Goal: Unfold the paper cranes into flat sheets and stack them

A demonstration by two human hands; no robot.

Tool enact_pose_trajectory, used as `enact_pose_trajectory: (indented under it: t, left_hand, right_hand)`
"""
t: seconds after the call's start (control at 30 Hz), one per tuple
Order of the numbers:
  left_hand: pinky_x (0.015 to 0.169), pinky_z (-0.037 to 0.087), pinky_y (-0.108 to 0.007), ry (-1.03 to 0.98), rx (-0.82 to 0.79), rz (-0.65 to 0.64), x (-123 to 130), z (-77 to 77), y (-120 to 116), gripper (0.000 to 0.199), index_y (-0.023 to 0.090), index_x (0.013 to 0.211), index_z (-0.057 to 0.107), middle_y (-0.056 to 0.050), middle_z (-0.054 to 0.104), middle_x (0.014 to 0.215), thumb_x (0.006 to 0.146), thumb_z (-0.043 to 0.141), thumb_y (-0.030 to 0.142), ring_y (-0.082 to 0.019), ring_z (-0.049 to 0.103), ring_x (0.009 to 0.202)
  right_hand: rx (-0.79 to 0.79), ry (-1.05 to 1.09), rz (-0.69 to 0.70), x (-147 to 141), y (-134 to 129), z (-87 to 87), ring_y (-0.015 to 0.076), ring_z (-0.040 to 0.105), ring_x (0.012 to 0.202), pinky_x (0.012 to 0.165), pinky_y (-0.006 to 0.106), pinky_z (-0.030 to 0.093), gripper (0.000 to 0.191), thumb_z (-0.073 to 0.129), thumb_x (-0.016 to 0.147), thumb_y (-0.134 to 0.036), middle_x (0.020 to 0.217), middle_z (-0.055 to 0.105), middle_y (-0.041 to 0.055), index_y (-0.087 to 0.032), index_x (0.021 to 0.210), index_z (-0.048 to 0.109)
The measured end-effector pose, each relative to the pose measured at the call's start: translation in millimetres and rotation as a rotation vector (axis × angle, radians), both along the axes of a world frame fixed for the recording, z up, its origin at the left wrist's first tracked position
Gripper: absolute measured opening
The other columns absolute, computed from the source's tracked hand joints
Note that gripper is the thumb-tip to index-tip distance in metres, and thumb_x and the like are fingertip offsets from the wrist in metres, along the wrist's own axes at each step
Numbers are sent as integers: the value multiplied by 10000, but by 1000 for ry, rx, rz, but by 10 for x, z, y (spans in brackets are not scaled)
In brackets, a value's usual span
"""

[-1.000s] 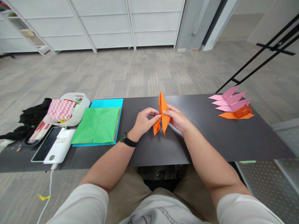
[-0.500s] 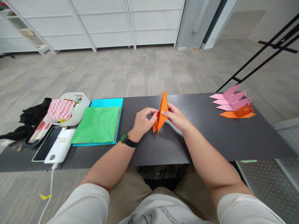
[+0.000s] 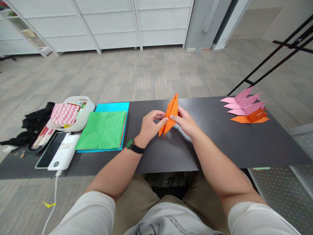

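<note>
An orange folded paper is held up over the dark table, its long point upward and two narrower points downward. My left hand pinches its left edge between thumb and fingers. On the other side, my right hand grips it, thumb across the front and fingers behind. At the table's right stand several pink folded papers in a row, with an orange folded piece in front of them.
Green paper sheets lie on blue ones at the left. Beyond them are a white basket, a phone, a white power bank with a cable, and black cloth. A black metal frame rises behind the right side.
The orange paper has turned and tilted to the right, so more of its front face shows. My left fingers have shifted slightly along its edge.
</note>
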State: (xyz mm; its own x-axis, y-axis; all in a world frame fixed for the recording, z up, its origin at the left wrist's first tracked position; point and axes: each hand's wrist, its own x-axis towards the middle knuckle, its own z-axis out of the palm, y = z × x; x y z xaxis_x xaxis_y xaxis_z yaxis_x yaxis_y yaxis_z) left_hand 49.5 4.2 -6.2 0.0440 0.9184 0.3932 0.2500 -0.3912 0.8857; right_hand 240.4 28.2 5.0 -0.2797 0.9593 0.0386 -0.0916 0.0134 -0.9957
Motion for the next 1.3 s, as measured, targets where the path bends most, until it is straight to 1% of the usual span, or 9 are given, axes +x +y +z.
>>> enact_pose_trajectory:
  t: [0.17, 0.3, 0.53, 0.73, 0.87, 0.97, 1.07, 1.17, 1.3]
  left_hand:
    - [858, 632, -334, 62, 57, 18, -13, -12, 12, 109, 208, 982, 784, -51, 817, 980, 922, 762, 297, -180, 767, 864]
    - [854, 639, -328, 73, 76, 37, -32, -17, 17, 138, 218, 984, 795, -44, 824, 960, 988, 676, 289, -180, 775, 883]
    - [853, 658, -333, 12, 55, -16, -40, -56, 51, 144, 206, 1005, 792, -55, 828, 993, 880, 820, 272, -175, 787, 856]
    - [863, 648, -344, 69, 72, 22, -60, -15, 43, 111, 210, 1003, 811, -53, 839, 978, 928, 768, 280, -186, 789, 864]
    - [860, 623, -323, 140, 152, 82, -71, 57, 0, 152, 225, 986, 815, -36, 832, 955, 1003, 669, 265, -178, 778, 879]
    - [867, 605, -314, 173, 219, 116, -63, 91, -31, 147, 223, 975, 795, -31, 822, 963, 1014, 656, 251, -170, 766, 889]
    - [881, 598, -316, 194, 250, 126, -55, 109, -47, 150, 219, 968, 779, -33, 816, 974, 1023, 643, 253, -170, 760, 904]
    - [879, 599, -315, 183, 223, 94, -51, 109, -47, 166, 219, 956, 776, -34, 816, 966, 1030, 637, 273, -171, 761, 903]
    - [877, 616, -324, 71, 97, 44, -32, 43, -27, 140, 224, 1022, 782, -37, 822, 971, 1015, 662, 296, -182, 773, 903]
  right_hand:
    - [11, 8, -17, 12, 24, -38, 231, 680, 998, 997, 429, 560, 314, 765, 780, -340, 1031, 729, 4, -284, 1083, 702]
    - [7, 21, -31, 18, 35, -42, 246, 688, 1061, 1048, 453, 549, 330, 754, 783, -321, 1090, 752, 10, -292, 1109, 706]
    - [-23, 50, -18, 11, 13, -14, 236, 695, 1011, 1018, 450, 565, 307, 768, 778, -316, 1048, 751, 0, -293, 1079, 708]
    - [-11, 58, -14, 22, 31, -32, 231, 697, 988, 1020, 456, 569, 284, 789, 784, -320, 1030, 745, -3, -292, 1056, 713]
    - [-8, 45, -41, 17, 37, -62, 248, 710, 1039, 1040, 472, 579, 374, 855, 771, -381, 1078, 762, 11, -290, 1098, 698]
    - [-20, 37, -34, -1, 18, -59, 257, 724, 1043, 1021, 478, 602, 479, 924, 735, -451, 1090, 773, 24, -282, 1107, 674]
    - [-9, 36, -53, -16, 4, -51, 261, 734, 1036, 1003, 476, 617, 507, 948, 713, -477, 1083, 780, 25, -278, 1088, 669]
    - [-3, 29, -102, -17, 18, -68, 264, 740, 1003, 973, 479, 627, 462, 935, 716, -484, 1043, 783, 24, -273, 1038, 680]
    - [17, 31, -164, -9, 53, -112, 269, 743, 978, 964, 496, 628, 433, 916, 717, -488, 1026, 787, 25, -276, 1025, 697]
